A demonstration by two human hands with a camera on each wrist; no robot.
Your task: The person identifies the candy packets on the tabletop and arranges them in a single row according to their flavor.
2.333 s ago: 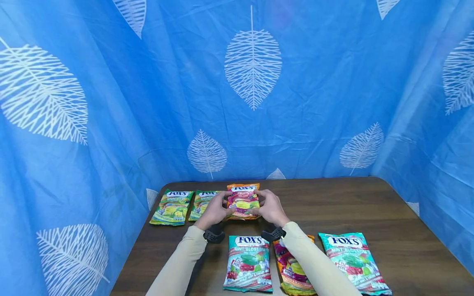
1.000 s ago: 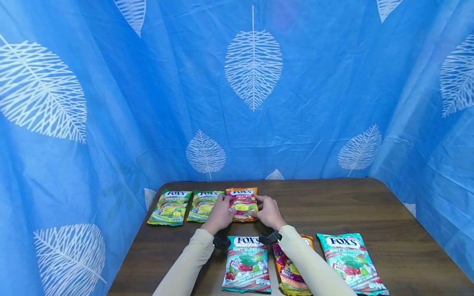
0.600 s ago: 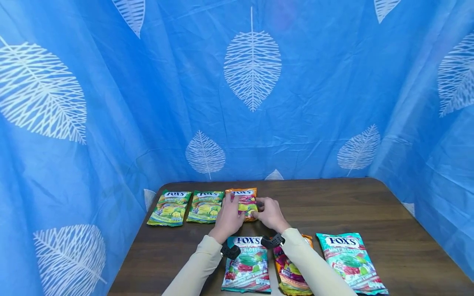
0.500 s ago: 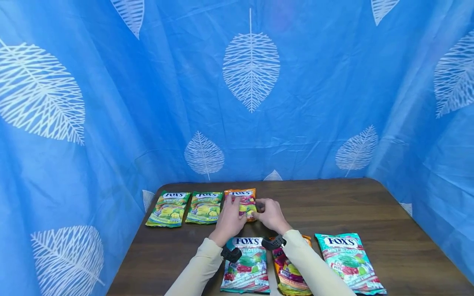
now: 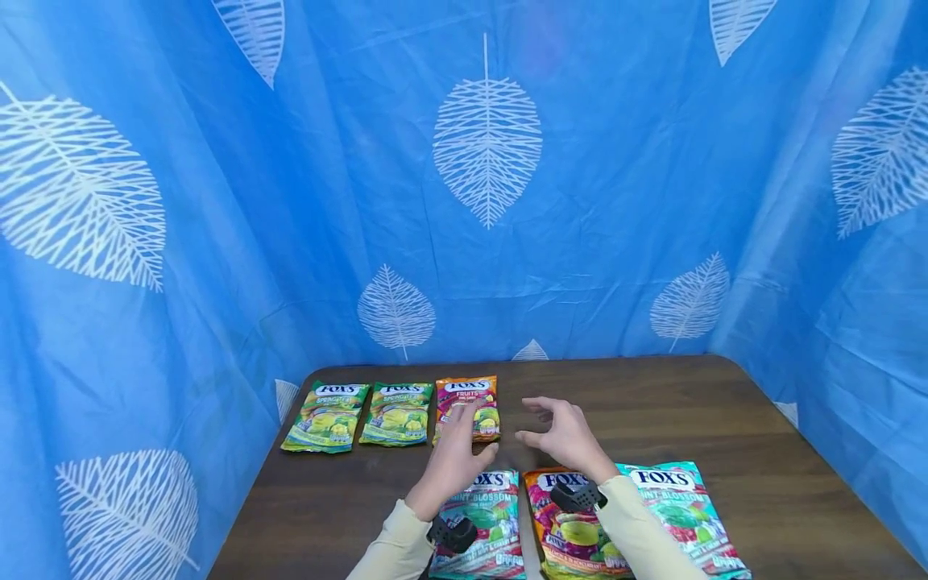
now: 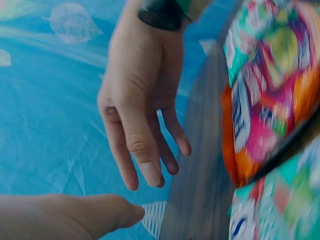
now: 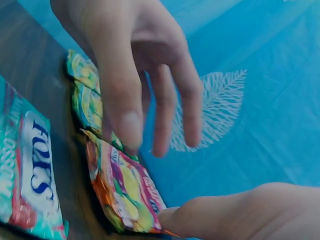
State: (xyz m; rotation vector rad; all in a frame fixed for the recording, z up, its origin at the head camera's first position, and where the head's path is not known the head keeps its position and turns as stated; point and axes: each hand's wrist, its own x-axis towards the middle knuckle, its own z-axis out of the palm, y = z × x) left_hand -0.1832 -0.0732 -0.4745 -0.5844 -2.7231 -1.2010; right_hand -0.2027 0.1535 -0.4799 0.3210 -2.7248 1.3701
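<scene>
An orange-and-purple Fox's Fruits candy bag point(image 5: 467, 392) lies in the back row, at the right end. My left hand point(image 5: 451, 466) hovers over its near part with fingers extended, hiding some of the front. To the bag's right, my right hand point(image 5: 567, 437) is held in the air, fingers loosely bent and thumb apart, with nothing between them. Two green-yellow Spring Tea candy bags, the outer one point(image 5: 328, 419) and the inner one point(image 5: 396, 415), lie left of the Fruits bag. The left wrist view is blurred; it shows both hands apart.
The front row has a teal Mint Blossom bag point(image 5: 480, 556), an orange Fruits bag point(image 5: 577, 536) and another Mint Blossom bag point(image 5: 677, 515), partly covered by my forearms. They lie on a dark wooden table point(image 5: 652, 403). A blue leaf-print curtain point(image 5: 602, 201) surrounds its back and sides.
Both hands have let go of the back-row Fruits bag. The right hand has drawn away rightward, and the left hand has pulled back toward me. The bag stays flat beside the Spring Tea bags.
</scene>
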